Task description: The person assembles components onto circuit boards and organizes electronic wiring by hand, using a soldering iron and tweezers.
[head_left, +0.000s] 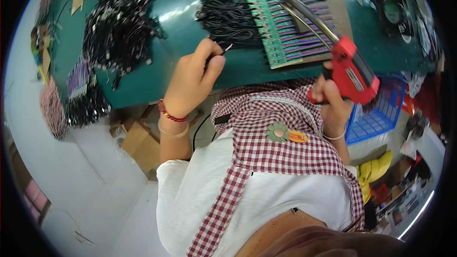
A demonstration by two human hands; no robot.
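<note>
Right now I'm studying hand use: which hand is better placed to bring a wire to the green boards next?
Probably the left hand: it pinches a thin wire whose pinkish end points toward the green boards. The right hand is occupied, holding the red gun-shaped tool.

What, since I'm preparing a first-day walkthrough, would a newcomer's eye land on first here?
Probably the red pistol-shaped tool in the right hand, right of centre at the near edge of the green table. Next, a bright green panel with coloured wires lies on brown cardboard, slightly right of top centre. A big heap of black cables covers part of the table's left.
</note>
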